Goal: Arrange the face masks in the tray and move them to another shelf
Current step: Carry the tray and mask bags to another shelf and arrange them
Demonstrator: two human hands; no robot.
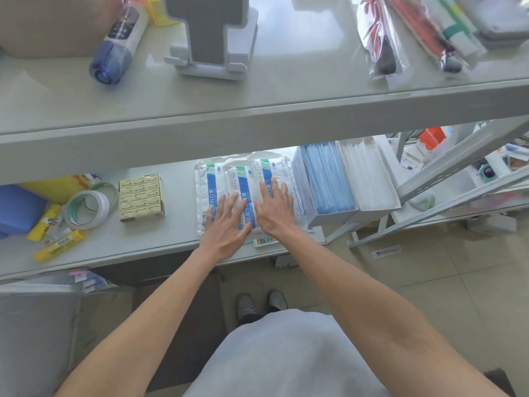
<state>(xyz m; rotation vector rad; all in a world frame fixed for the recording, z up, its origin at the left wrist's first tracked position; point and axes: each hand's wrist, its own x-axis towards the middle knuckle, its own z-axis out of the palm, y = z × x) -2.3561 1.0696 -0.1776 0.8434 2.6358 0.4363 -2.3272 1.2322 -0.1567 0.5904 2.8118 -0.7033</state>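
Face mask packs lie pressed under left hand and right hand, grips wide

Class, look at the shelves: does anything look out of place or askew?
The blue water bottle lies on its side on the upper shelf. The mask packs sit in a neat row.

Three face mask packets, white with blue stripes. Two open mask boxes: one blue-filled box, one white-filled box. Two tape rolls. Two yellow tubes. One plastic bottle. One left hand, one right hand.
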